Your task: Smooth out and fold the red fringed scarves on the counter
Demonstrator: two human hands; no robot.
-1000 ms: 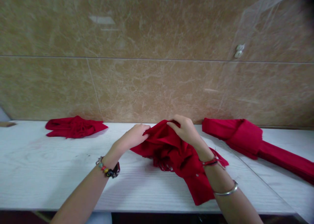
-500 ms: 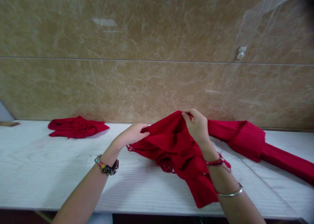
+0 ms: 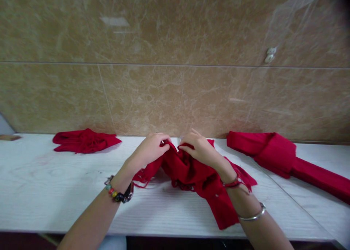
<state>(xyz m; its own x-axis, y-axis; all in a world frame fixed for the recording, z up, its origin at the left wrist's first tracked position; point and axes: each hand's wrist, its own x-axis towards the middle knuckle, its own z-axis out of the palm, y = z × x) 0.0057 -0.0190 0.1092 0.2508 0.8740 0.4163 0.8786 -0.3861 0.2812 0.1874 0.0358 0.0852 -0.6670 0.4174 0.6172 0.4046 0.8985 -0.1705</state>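
Observation:
A red fringed cloth (image 3: 188, 173) lies bunched on the white wood-grain table, its upper edge raised between my two hands. My left hand (image 3: 151, 149) pinches that edge on the left, thumb and fingers closed on the fabric. Close beside it, my right hand (image 3: 201, 149) grips another part of the same edge, gathering it into folds. Fringe hangs from the cloth's left end and lower middle. One flat tail of it runs toward the table's front edge, partly behind my right forearm.
To the left lies a small folded red fringed cloth (image 3: 86, 141). A long red cloth strip (image 3: 276, 151), folded over itself, stretches off to the right. The white table (image 3: 82, 199) meets a brown marbled wall (image 3: 164, 96). A brown piece (image 3: 9, 137) sits at the far left.
My right hand has moved left and slightly down, close to my left hand. The edge stretched between them is now slack and bunched. Both hands still hold the cloth.

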